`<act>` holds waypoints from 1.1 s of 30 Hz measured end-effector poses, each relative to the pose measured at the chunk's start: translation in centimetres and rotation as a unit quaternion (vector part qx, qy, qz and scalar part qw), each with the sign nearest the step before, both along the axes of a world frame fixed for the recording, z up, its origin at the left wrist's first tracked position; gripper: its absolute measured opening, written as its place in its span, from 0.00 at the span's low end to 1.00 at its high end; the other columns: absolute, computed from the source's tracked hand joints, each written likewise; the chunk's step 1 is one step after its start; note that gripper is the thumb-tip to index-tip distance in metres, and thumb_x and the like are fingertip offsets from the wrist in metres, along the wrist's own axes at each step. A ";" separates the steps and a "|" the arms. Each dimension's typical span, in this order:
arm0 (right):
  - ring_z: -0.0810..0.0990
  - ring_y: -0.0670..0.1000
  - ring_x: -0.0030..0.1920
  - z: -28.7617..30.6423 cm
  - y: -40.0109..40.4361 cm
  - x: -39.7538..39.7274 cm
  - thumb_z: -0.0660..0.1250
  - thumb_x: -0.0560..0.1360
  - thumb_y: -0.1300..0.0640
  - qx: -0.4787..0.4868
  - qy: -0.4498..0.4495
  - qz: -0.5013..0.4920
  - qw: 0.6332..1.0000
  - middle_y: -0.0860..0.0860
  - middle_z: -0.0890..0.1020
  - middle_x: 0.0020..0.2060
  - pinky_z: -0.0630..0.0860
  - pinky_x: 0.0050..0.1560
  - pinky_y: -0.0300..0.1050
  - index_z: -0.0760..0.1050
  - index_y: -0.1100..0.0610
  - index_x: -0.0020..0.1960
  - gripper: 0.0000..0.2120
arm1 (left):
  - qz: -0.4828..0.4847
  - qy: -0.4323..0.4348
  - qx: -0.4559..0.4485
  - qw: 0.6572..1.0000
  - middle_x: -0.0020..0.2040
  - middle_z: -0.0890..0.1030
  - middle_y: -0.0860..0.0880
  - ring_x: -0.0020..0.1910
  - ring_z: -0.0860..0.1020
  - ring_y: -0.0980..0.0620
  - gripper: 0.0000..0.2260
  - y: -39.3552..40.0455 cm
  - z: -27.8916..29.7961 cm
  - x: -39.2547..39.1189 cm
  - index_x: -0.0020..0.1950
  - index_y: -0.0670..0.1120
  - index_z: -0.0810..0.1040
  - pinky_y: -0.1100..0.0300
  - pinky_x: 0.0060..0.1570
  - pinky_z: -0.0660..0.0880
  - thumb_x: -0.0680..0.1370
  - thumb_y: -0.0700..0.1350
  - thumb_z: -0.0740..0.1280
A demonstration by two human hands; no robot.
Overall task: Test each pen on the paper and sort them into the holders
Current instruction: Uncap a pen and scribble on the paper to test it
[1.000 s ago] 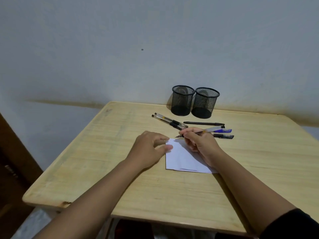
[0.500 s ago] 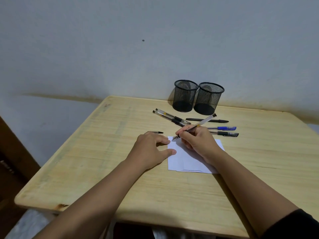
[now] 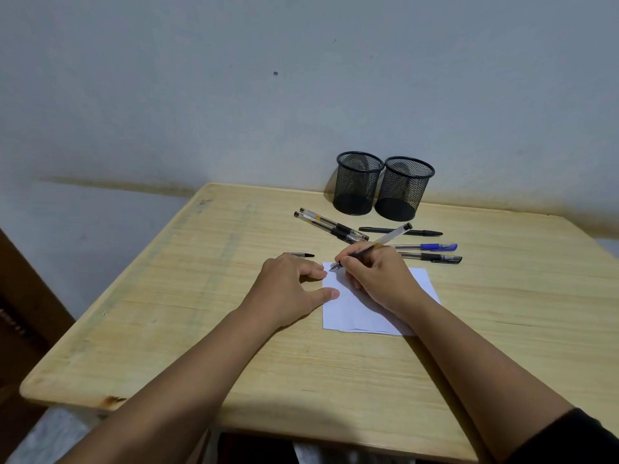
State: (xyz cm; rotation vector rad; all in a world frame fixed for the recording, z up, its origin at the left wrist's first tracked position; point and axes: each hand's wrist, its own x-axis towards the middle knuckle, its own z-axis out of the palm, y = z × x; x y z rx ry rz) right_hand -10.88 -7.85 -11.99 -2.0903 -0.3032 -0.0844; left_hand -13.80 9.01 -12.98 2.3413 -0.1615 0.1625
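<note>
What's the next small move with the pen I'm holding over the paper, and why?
Probably drag the tip in a short stroke. The right hand grips the clear pen with its nib at the top left corner of the paper, the left hand pins that edge, and no mark shows yet.
</note>
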 end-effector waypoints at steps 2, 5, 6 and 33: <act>0.76 0.44 0.33 0.0 -0.1 0.0 0.62 0.75 0.60 0.003 -0.004 -0.010 1.000 0.45 0.79 0.31 0.70 0.35 0.32 0.79 0.55 0.41 0.08 | -0.002 -0.001 0.002 1.000 0.58 0.81 0.55 0.61 0.74 0.56 0.19 0.0 0.0 0.0 0.53 0.51 0.82 0.59 0.64 0.70 0.65 0.55 0.76; 0.76 0.44 0.33 0.1 0.0 -0.1 0.62 0.76 0.59 0.005 -0.003 -0.007 1.000 0.45 0.79 0.31 0.70 0.35 0.30 0.80 0.56 0.42 0.08 | -0.005 -0.005 0.012 1.000 0.58 0.80 0.55 0.61 0.75 0.57 0.19 -0.1 0.1 -0.1 0.54 0.50 0.82 0.63 0.63 0.69 0.66 0.55 0.75; 0.77 0.44 0.34 0.1 0.0 -0.1 0.62 0.76 0.59 0.006 -0.007 -0.010 1.000 0.45 0.79 0.32 0.70 0.34 0.29 0.80 0.56 0.43 0.08 | -0.005 -0.005 0.012 1.000 0.58 0.80 0.55 0.60 0.75 0.57 0.19 -0.1 0.1 0.0 0.54 0.50 0.82 0.65 0.61 0.69 0.66 0.55 0.75; 0.69 0.47 0.27 1.2 -0.2 -0.6 0.62 0.76 0.60 0.259 0.104 -0.082 0.957 0.52 0.74 0.28 0.63 0.24 0.35 0.80 0.59 0.44 0.09 | 0.071 -0.072 -0.010 0.995 0.56 0.80 0.53 0.55 0.75 0.56 0.15 1.0 1.1 1.1 0.59 0.52 0.78 0.70 0.48 0.64 0.73 0.49 0.70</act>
